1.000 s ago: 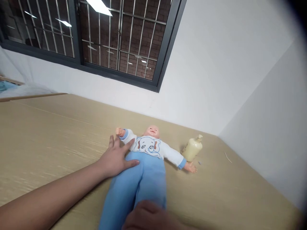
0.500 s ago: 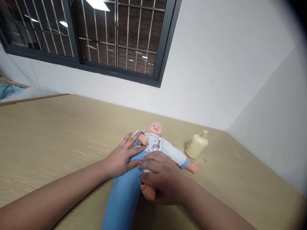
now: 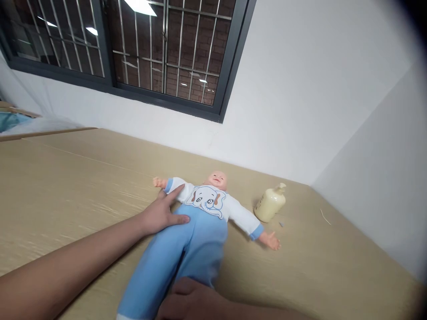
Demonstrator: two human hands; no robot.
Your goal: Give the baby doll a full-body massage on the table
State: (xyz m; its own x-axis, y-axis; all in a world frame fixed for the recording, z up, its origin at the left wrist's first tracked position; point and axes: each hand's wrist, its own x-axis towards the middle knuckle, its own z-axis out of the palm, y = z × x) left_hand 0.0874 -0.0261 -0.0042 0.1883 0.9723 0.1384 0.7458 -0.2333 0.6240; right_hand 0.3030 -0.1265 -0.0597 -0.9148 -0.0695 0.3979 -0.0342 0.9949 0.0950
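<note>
A baby doll (image 3: 203, 229) lies on its back, arms spread, in a white top with an elephant face and light blue trousers. My left hand (image 3: 163, 211) rests against the doll's side, thumb on the waist and fingers spread by its arm. At the bottom edge my right hand (image 3: 191, 300) is closed on the doll's leg on the right. That leg's lower end is hidden behind the hand and the frame edge; my right fingertips are out of sight.
A cream pump bottle (image 3: 270, 204) stands right of the doll, with a small bluish bit (image 3: 281, 224) beside it. A thin pale strip (image 3: 325, 217) lies farther right on the tan surface (image 3: 83, 178). White walls (image 3: 283, 111) and a barred window (image 3: 167, 53) are behind.
My right hand has moved down toward me, and the doll's raised leg is now stretched out. My left hand has shifted left, and the doll's arm there now points outward.
</note>
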